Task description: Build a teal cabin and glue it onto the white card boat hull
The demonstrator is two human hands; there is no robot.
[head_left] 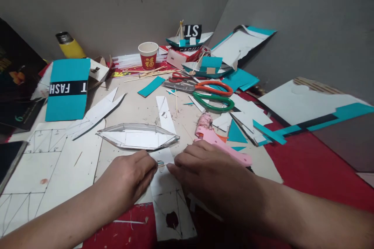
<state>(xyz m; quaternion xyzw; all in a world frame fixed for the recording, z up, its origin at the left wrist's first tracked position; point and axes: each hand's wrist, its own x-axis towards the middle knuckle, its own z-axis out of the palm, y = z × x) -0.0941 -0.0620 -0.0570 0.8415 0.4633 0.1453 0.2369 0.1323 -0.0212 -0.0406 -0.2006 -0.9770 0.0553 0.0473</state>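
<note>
My left hand (pixel 128 175) and my right hand (pixel 210 175) meet near the middle, fingertips closed. Between them a short piece of thin wooden stick (pixel 161 166) shows, pinched from both sides; its ends are hidden by my fingers. Beneath lies a white card strip (pixel 168 206) with pencil lines and a dark hole. Just beyond my hands rests a small cardboard boat hull (pixel 138 138), its white inside facing up. A pink glue gun (pixel 217 142) lies beyond my right hand, partly covered by it.
Scissors (pixel 178 85) with orange and green handles lie among card scraps. Farther back stand two finished-looking model boats (pixel 175 41), a paper cup (pixel 148 56) and loose skewers (pixel 156 71). A teal card piece (pixel 67 109) and yellow bottle (pixel 72 49) are at left.
</note>
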